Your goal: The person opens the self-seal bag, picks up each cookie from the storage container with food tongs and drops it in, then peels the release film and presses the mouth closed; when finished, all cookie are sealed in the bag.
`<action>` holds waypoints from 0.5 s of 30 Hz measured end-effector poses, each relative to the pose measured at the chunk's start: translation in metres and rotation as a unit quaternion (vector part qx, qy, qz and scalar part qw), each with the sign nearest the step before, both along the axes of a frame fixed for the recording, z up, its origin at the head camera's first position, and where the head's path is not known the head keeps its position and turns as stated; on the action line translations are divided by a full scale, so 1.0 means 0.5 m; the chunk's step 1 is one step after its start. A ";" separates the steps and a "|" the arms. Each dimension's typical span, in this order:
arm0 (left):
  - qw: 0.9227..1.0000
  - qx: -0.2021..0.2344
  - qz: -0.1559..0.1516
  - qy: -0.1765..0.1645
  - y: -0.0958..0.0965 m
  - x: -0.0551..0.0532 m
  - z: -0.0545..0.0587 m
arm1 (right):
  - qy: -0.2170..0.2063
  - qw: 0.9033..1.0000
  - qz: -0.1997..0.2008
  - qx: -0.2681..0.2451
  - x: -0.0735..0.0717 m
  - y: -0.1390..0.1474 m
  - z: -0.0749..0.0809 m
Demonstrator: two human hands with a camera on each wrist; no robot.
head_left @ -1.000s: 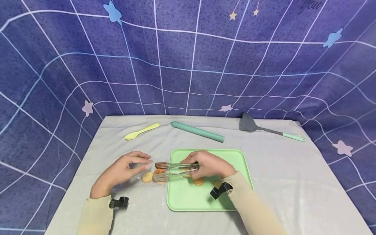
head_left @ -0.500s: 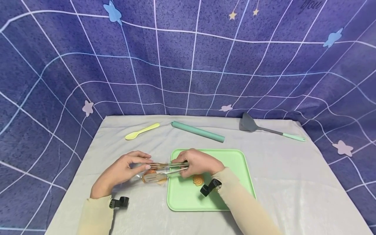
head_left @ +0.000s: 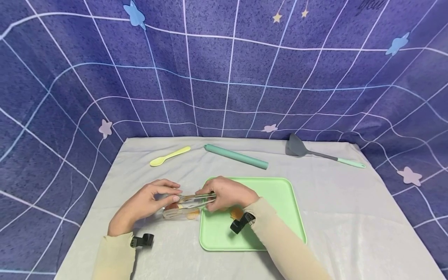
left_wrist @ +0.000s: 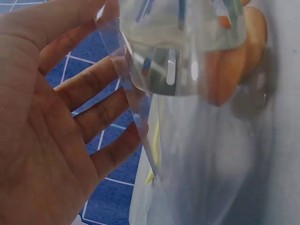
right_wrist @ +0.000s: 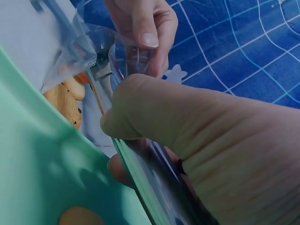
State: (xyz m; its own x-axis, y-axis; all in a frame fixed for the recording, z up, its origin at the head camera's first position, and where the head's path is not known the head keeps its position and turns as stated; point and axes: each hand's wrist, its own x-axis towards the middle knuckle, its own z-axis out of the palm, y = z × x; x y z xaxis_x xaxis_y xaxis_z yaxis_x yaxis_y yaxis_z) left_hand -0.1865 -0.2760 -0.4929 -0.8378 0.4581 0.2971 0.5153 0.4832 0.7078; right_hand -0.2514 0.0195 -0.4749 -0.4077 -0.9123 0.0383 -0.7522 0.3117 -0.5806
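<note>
My right hand [head_left: 231, 194] grips metal tongs [head_left: 180, 212] with slotted heads, held above the left side of a green tray [head_left: 280, 217]. The tong heads reach into a clear plastic bag [left_wrist: 112, 40]. The left hand [head_left: 148, 202] pinches the bag's rim between thumb and fingertips, its other fingers loosely spread beside the film. Orange-brown cookies [left_wrist: 253, 37] show in the left wrist view below the tong heads. On the tray lies a golden cookie [head_left: 236, 212], partly behind the right wrist. Whether the tongs hold a cookie, I cannot tell.
Along the back of the table lie a yellow spoon [head_left: 169, 156], a green rolling-pin-like stick [head_left: 236, 156] and a grey spatula [head_left: 297, 147] with a mint handle. A blue grid-patterned curtain [head_left: 224, 77] stands behind the table.
My right hand has moved left with the tongs, whose heads have gone deeper into the bag. The left hand has stayed in place at the bag.
</note>
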 end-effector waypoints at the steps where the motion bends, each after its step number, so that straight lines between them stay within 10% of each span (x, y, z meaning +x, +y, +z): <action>1: 1.000 0.001 0.001 -0.003 0.001 0.000 0.000 | 0.002 1.000 0.000 0.001 0.000 -0.002 0.000; 15: 1.000 -0.014 0.006 -0.007 0.001 -0.003 -0.003 | 0.003 1.000 -0.023 0.010 0.009 0.091 0.008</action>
State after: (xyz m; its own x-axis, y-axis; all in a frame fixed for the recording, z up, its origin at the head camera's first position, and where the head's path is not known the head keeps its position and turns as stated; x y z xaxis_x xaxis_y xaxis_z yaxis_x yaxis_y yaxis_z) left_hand -0.1880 -0.2757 -0.4945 -0.8475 0.4557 0.2723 0.4993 0.5100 0.7004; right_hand -0.2466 0.0648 -0.4709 -0.4497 -0.8929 0.0218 -0.7395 0.3585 -0.5697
